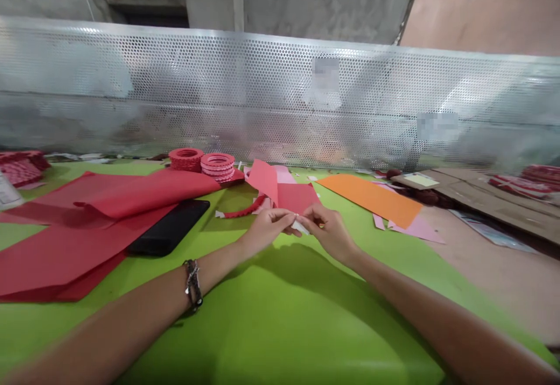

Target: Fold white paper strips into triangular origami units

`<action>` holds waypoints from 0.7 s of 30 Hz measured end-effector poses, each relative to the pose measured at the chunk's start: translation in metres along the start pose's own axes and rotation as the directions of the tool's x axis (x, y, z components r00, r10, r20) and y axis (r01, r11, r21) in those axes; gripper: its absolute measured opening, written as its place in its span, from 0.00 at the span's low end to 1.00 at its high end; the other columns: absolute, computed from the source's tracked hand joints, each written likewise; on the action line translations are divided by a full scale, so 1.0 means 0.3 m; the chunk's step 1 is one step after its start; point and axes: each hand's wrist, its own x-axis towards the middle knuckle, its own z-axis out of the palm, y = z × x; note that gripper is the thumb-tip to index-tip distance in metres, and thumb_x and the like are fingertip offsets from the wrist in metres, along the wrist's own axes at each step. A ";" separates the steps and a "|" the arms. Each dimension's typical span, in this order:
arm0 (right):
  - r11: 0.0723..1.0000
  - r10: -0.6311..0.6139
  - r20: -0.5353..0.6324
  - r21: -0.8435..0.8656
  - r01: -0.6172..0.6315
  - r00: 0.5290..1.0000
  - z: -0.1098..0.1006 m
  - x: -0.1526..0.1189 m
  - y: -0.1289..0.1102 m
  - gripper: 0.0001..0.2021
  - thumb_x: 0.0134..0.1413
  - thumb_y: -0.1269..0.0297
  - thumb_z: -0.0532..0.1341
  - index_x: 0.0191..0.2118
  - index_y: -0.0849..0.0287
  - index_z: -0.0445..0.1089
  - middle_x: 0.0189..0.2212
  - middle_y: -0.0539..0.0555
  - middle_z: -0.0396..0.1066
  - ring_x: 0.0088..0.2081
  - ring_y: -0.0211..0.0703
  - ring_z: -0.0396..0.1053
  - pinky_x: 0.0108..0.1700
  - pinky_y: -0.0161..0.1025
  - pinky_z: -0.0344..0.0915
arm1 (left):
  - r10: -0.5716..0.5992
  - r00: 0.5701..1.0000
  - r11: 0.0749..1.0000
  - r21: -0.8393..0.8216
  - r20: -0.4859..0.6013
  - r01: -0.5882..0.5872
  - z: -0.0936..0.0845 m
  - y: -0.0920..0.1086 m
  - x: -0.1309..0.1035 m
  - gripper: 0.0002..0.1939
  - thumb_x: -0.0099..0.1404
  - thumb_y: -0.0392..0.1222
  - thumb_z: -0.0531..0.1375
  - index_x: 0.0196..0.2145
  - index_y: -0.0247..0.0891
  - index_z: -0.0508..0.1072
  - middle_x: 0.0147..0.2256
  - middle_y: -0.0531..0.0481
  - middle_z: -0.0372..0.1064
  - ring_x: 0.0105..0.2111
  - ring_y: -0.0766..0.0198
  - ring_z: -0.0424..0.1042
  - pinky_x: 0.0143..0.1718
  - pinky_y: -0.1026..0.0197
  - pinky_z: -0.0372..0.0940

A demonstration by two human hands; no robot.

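My left hand (273, 223) and my right hand (326, 230) meet over the middle of the green table. Between their pinched fingertips is a small white piece of paper (301, 227); its exact kind is too small to tell. Just beyond my hands lie folded red paper pieces (300, 195) and an upright salmon-red flap (263, 179). A curved red scalloped strip (245, 209) with a white end rests to the left of my fingers. Dark bracelets (192, 284) circle my left wrist.
Large red sheets (100, 245) and a black flat case (170, 230) lie left. Stacked scalloped rings, red (186, 157) and pink (217, 166), stand behind. An orange sheet (371, 195) and cardboard (481, 198) lie right. A perforated metal panel (271, 93) closes the table's back.
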 end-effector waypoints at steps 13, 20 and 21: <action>0.973 0.052 0.201 0.211 -0.095 0.978 -0.034 0.023 0.009 0.16 0.46 0.50 0.55 0.24 0.59 0.58 0.19 0.46 0.61 0.20 0.32 0.63 0.24 0.32 0.61 | 0.009 0.996 1.000 0.024 -0.085 -0.007 -0.013 0.002 0.004 0.12 0.49 0.45 0.61 0.27 0.32 0.73 0.25 0.49 0.72 0.25 0.67 0.71 0.31 0.65 0.66; 0.949 0.076 0.282 0.274 -0.156 0.956 -0.052 0.026 0.010 0.16 0.45 0.51 0.57 0.23 0.59 0.57 0.18 0.46 0.63 0.22 0.33 0.65 0.27 0.33 0.62 | 0.021 0.999 0.989 0.146 -0.036 -0.015 -0.018 0.017 0.011 0.11 0.52 0.45 0.59 0.25 0.33 0.73 0.24 0.50 0.72 0.24 0.67 0.70 0.29 0.65 0.64; 0.947 0.081 0.283 0.278 -0.162 0.956 -0.048 0.025 0.014 0.16 0.45 0.51 0.58 0.23 0.59 0.57 0.18 0.45 0.63 0.22 0.33 0.65 0.27 0.33 0.62 | 0.016 1.000 0.983 0.183 -0.014 -0.013 -0.026 0.035 0.010 0.10 0.51 0.44 0.60 0.24 0.34 0.73 0.23 0.50 0.72 0.23 0.66 0.70 0.27 0.66 0.64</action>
